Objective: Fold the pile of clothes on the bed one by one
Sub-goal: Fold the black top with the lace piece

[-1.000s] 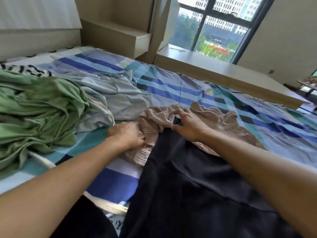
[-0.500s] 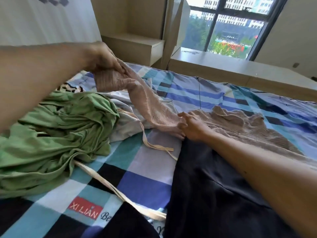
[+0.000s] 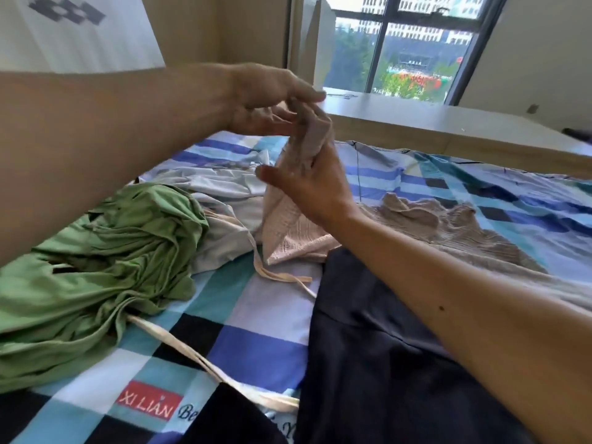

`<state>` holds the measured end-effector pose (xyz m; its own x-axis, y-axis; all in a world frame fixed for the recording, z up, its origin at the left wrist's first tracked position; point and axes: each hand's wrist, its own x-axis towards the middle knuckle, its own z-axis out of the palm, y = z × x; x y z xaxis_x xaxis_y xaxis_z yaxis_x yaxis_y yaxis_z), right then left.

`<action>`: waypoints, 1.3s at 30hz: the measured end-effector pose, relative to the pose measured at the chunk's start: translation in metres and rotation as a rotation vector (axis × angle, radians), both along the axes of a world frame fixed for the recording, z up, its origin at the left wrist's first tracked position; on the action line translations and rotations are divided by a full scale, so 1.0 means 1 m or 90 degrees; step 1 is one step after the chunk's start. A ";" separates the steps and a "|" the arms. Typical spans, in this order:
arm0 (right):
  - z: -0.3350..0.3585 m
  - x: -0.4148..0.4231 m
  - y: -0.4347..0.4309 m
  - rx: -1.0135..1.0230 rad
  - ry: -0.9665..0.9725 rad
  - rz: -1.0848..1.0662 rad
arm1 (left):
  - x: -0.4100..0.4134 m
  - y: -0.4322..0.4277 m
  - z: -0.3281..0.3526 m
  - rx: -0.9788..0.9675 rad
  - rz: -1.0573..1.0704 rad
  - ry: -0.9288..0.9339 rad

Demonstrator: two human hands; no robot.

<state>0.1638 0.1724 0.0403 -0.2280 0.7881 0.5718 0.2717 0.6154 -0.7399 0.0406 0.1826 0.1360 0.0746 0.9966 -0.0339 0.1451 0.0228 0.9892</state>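
Observation:
A beige ribbed garment is lifted at one end above the checked bed, its other end lying spread to the right. My left hand is raised, fingertips pinching the lifted tip of the cloth. Just below it, my right hand grips the same strip of cloth. A crumpled green garment lies at the left, a pale grey garment behind it. A dark navy garment lies flat under my right forearm.
A cream fabric strap trails across the bed from under the green garment. A wooden ledge runs along the bed's far side beneath the window. A wall stands at the left.
My left hand carried the lifted end of the beige garment rightwards toward the middle. My right hand rose off the bed and took hold of the cloth just under my left hand.

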 end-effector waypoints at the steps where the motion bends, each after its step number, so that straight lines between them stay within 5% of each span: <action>1: 0.007 0.012 0.001 -0.008 0.068 -0.051 | 0.012 0.002 0.002 -0.002 -0.030 -0.035; 5: 0.024 0.096 0.013 -0.118 0.221 -0.213 | 0.071 -0.001 -0.005 0.105 -0.034 0.030; 8: 0.030 0.174 0.019 -0.151 0.260 -0.308 | 0.101 0.008 -0.041 0.175 0.044 0.288; 13: 0.010 0.302 0.025 -0.214 0.300 -0.476 | 0.157 0.008 -0.127 0.193 -0.128 0.613; 16: -0.042 0.373 0.025 -0.395 0.202 -0.544 | 0.177 0.007 -0.174 0.136 -0.237 0.747; 19: -0.090 0.422 0.017 -0.539 -0.075 -0.575 | 0.179 0.009 -0.201 0.071 -0.260 0.833; 22: -0.099 0.434 0.022 -0.401 -0.323 -0.645 | 0.178 0.020 -0.203 0.074 -0.157 0.871; 26: -0.088 0.418 0.056 -0.257 -0.378 -0.532 | 0.192 0.046 -0.193 0.095 -0.062 0.916; 31: -0.069 0.390 0.094 -0.376 -0.409 -0.295 | 0.206 0.093 -0.193 0.098 -0.092 0.864; 34: -0.069 0.394 0.112 -0.476 -0.497 -0.268 | 0.197 0.123 -0.197 -0.004 -0.091 0.915; 39: -0.075 0.394 0.115 -0.581 -0.594 -0.217 | 0.199 0.146 -0.193 -0.063 -0.155 0.816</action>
<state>0.5575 0.2879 -0.0347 0.0407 0.8957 -0.4429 0.9337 -0.1920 -0.3024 0.2395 0.3286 -0.0570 0.1120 0.9512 -0.2875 0.9872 -0.0733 0.1419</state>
